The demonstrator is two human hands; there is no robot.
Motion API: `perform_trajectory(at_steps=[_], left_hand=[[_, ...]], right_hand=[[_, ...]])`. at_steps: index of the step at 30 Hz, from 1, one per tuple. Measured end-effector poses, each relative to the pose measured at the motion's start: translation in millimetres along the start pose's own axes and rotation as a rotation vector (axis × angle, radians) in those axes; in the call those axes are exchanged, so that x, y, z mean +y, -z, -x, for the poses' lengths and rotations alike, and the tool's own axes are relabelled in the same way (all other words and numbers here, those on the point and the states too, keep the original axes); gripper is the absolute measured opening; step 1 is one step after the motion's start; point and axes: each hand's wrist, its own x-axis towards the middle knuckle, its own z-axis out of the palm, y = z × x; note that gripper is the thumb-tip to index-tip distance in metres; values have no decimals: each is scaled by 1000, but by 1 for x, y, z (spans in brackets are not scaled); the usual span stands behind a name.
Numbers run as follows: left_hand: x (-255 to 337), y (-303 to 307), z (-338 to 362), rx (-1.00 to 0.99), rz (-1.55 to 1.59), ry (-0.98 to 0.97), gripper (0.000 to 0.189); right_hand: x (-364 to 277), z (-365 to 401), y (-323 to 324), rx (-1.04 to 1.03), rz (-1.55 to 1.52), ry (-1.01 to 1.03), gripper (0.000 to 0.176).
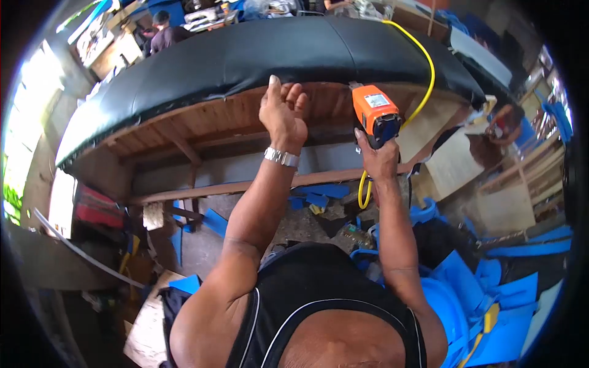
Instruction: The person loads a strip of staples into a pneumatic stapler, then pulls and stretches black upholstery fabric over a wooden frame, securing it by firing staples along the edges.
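A long curved seat frame of bare wood (181, 141) lies before me, with black upholstery (270, 52) stretched over its far side. My left hand (284, 116), a metal watch on the wrist, is up at the cover's lower edge. Its palm is turned up, the thumb reaches onto the black cover and the other fingers curl loosely apart, with nothing in them. In my right hand (381, 156) is an orange staple gun (372, 105), gripped by its handle. The gun's nose points at the cover's edge, to the right of my left hand. A yellow air hose (431, 67) runs beside it.
Blue foam scraps (319, 199) litter the floor under the frame, and larger blue sheets (509, 306) pile up at the right. A person (165, 34) is at the back left; another person (506, 122) is at the right. Wooden frames (521, 190) stand at the right.
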Motion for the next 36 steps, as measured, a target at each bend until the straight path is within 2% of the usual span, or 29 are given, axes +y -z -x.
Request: perform_trajectory(at_steps=[1, 4, 5, 8, 12, 13, 16, 18, 19, 22, 23, 26, 27, 28, 30, 31, 32, 33, 36], left_hand=[[4, -8, 5, 82, 7, 45, 32], [5, -10, -11, 94, -47, 62, 36], [0, -13, -12, 123, -266, -87, 40], [-13, -6, -32, 136, -462, -248, 46], [9, -25, -32, 190, -591, -129, 55], [1, -25, -32, 215, -713, -347, 53], [-5, -28, -36, 268, -877, -310, 51], [-15, -17, -39, 230, -917, -408, 55], [-16, -15, -41, 204, -941, -464, 57], [-16, 0, -38, 189, -1100, -506, 62], [-19, 5, -36, 176, -1065, -581, 59], [-21, 37, -44, 24, -1169, -648, 55], [-19, 32, -34, -18, -1079, -664, 49], [-22, 33, -36, -56, -982, -682, 47], [-29, 46, -50, -64, -1058, -719, 45], [-30, 49, -55, -91, -1067, -766, 46], [-28, 53, -60, -115, -1078, -813, 46], [-27, 57, -60, -142, -1095, -859, 47], [-17, 55, -57, -216, -1116, -851, 49]], right_hand=[[6, -1, -1, -27, 11, -29, 32], [0, -1, 4, -76, -75, -5, 32], [2, -3, 6, -115, -79, -47, 30], [8, -6, 8, -140, -28, -29, 29], [-12, -7, 15, -183, -18, -88, 30], [-7, -6, 14, -183, -22, -67, 30], [-1, -7, 12, -171, 2, -43, 32], [-5, -6, 13, -149, 62, -68, 37], [-1, -7, 11, -121, 63, 3, 39], [-8, -6, 14, -144, 61, -53, 38], [-8, -5, 12, -99, 38, -24, 38], [-43, -7, 27, -211, 5, -228, 37], [-17, -9, 20, -186, -45, -105, 35], [-11, -8, 17, -181, -47, -111, 34], [-1, 0, 15, -186, -44, -128, 33], [-13, 5, 10, -104, -110, -8, 31], [-16, 12, 6, -169, -159, -70, 27], [-26, 16, 2, -213, -162, 24, 30], [-46, 26, -21, -282, -231, 62, 37]])
